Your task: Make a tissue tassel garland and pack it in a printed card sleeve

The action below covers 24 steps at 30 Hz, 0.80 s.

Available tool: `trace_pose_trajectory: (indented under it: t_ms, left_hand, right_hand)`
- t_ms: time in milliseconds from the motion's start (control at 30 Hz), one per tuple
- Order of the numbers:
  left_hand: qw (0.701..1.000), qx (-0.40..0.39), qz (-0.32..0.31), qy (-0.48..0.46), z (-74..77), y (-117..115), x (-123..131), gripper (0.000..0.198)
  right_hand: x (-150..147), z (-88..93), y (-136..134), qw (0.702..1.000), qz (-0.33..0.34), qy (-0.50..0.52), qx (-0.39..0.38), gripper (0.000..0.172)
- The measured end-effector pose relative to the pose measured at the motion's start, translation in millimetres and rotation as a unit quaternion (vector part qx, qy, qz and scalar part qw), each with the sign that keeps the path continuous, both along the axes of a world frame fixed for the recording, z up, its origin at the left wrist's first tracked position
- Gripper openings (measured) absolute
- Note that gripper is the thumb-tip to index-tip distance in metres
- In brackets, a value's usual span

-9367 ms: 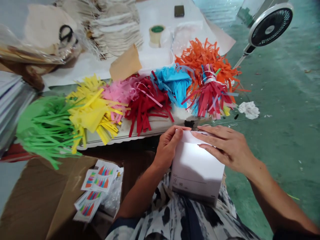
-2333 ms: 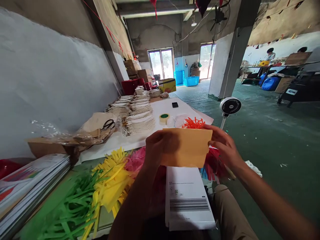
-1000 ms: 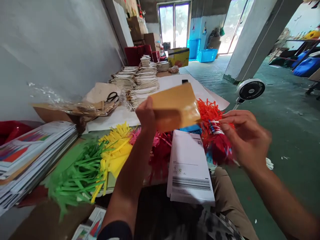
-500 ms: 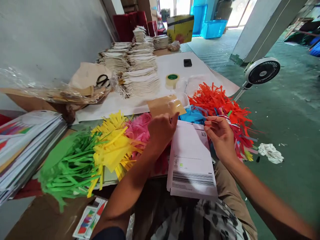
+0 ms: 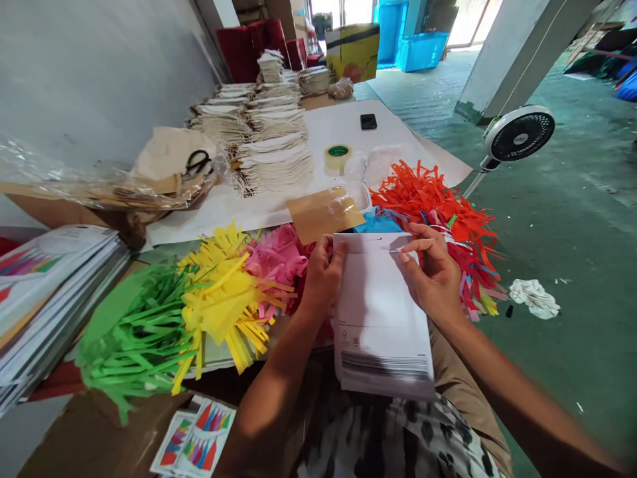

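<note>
A flat white printed packet point(image 5: 383, 299) with a barcode near its lower end lies on my lap, its far end toward the table edge. My left hand point(image 5: 326, 275) is closed on the packet's upper left edge, thumb on top. Over its upper right corner, my right hand point(image 5: 435, 272) has thumb and forefinger pinched together. A thin pale sliver shows at those fingertips, too small to name. Just beyond the packet lies a brown sheet point(image 5: 323, 216) with a clear, shiny patch. Blue strips point(image 5: 381, 222) of tassel show behind the packet's far edge.
Green point(image 5: 144, 325), yellow point(image 5: 223, 299), pink point(image 5: 279, 259) and red tassel bundles point(image 5: 432, 196) line the near table edge. Tape point(image 5: 338, 159), a phone point(image 5: 368, 121), scissors point(image 5: 198, 161) and stacked white bundles point(image 5: 273, 159) lie farther back. A fan point(image 5: 520, 136) stands at right.
My left hand has come down from the brown sheet to the packet's left edge. My right hand has shifted slightly left over the packet's top corner. The packet's upper end now looks folded over.
</note>
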State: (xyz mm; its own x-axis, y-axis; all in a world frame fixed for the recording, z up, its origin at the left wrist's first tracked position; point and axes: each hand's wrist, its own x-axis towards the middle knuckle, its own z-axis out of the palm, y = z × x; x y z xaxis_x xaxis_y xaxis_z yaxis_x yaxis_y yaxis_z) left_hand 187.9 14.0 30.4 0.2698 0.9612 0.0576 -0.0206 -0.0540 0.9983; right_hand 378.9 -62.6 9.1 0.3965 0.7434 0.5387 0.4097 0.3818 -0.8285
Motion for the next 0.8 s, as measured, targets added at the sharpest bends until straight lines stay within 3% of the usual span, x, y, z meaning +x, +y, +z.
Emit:
trace_pose_trajectory:
  t_ms: [167, 300, 800]
  left_hand:
    - [0.998, 0.061, 0.007, 0.022, 7.4, -19.4, -0.8, 0.026]
    - [0.997, 0.065, -0.010, 0.028, 13.4, -30.3, 0.2, 0.030]
    - [0.996, 0.074, -0.047, -0.007, 21.0, -45.5, -1.2, 0.037]
  right_hand:
    - [11.6, 45.6, -14.6, 0.989, 0.102, -0.085, -0.069, 0.008]
    - [14.0, 64.5, -18.9, 0.976, 0.129, -0.134, -0.115, 0.010]
    - [10.0, 57.0, -22.3, 0.980, 0.092, -0.129, -0.123, 0.011]
